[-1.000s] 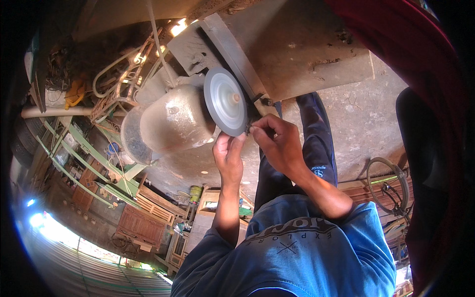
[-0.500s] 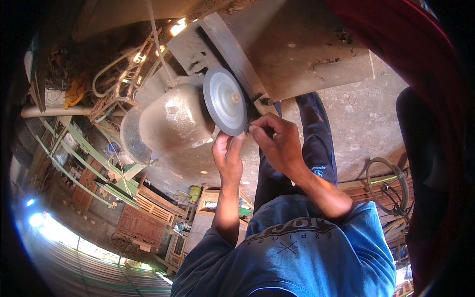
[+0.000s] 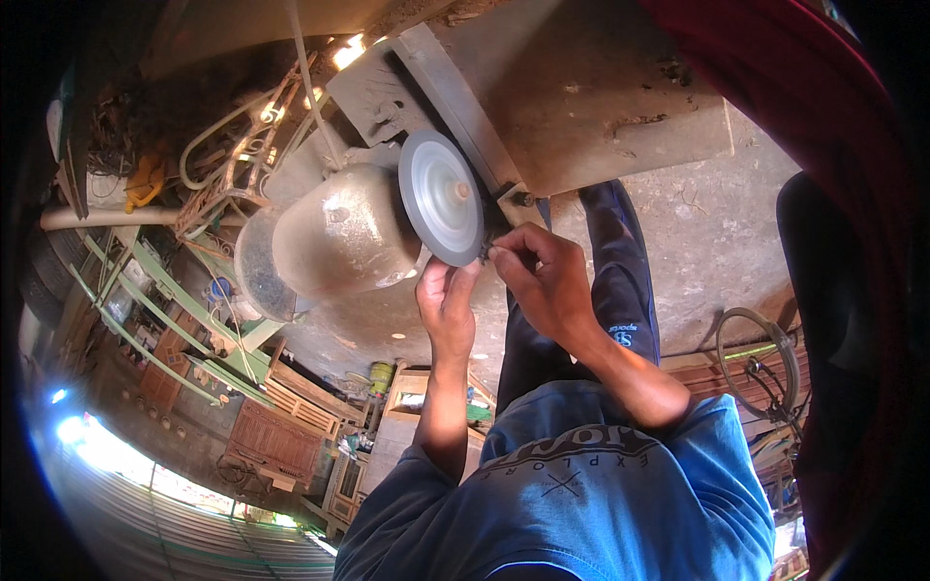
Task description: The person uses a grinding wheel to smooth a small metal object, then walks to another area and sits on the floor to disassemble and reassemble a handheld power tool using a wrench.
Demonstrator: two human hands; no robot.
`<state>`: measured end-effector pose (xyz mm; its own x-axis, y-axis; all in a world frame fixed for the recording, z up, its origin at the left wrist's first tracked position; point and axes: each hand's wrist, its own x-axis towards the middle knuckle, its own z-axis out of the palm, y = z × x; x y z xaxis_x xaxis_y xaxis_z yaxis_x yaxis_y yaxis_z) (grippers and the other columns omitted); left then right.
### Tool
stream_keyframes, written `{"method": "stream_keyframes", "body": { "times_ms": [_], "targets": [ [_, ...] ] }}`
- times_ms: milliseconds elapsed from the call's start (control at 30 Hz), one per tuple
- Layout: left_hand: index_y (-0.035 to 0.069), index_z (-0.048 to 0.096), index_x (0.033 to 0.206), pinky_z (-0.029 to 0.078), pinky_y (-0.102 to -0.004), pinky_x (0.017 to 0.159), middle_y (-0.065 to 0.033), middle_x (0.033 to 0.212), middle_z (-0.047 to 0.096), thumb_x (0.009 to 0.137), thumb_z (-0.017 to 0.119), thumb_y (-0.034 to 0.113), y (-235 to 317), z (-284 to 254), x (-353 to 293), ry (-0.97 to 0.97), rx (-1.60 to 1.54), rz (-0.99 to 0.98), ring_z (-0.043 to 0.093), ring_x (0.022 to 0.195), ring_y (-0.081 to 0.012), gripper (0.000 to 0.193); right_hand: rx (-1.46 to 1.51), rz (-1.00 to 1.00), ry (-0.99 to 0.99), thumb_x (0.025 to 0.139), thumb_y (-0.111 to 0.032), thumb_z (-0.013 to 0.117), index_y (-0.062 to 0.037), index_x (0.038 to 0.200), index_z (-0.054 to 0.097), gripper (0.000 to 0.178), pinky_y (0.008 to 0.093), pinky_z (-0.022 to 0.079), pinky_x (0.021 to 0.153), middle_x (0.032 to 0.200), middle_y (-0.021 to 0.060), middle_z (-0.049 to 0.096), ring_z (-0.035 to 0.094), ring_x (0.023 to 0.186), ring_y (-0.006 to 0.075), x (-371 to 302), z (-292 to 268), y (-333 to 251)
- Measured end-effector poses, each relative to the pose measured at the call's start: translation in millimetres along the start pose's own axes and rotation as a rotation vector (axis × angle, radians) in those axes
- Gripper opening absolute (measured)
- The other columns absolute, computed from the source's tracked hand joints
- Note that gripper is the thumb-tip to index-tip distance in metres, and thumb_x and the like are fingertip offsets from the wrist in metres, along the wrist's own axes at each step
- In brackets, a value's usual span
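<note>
dark piece; too small, indistinct

Stained, dusty floor, a bicycle standing on it

A pale green metal frame occupies the left side, near dark tyres, a pale pipe and something yellow. Lower down are a brown wooden panel and a yellow-green bucket — at right, a spoked wheel and dark red cloth.
</note>
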<state>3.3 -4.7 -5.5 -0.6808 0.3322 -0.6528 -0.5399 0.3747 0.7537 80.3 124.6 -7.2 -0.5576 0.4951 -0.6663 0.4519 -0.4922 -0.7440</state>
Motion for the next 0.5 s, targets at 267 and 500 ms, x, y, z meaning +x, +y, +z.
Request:
{"method": "stream_keyframes", "body": {
  "times_ms": [267,500],
  "targets": [
    [-0.002,0.067,0.112,0.044,-0.0265,0.093,-0.0030,0.108,0.067,0.096,0.064,0.010,0.9,1.1,2.5,0.002,-0.017,0.003,0.058,0.101,-0.0093,0.020,-0.011,0.016,-0.014,0.087,-0.011,0.066,0.0027,0.086,0.065,0.013,0.0368,0.051,0.064,0.077,0.0165,0.068,0.067,0.069,0.0295,2.4,-0.6,-2.6],
    [-0.002,0.067,0.113,0.044,-0.0267,0.093,-0.0034,0.108,0.067,0.096,0.065,0.009,0.7,-0.5,1.0,-0.010,0.002,0.006,0.059,0.102,-0.0096,0.021,-0.030,0.033,-0.009,0.086,-0.010,0.066,0.0032,0.086,0.065,0.013,0.0365,0.051,0.064,0.077,0.0169,0.068,0.067,0.069,0.0294,0.4,-0.2,-2.5]
  ]
}}
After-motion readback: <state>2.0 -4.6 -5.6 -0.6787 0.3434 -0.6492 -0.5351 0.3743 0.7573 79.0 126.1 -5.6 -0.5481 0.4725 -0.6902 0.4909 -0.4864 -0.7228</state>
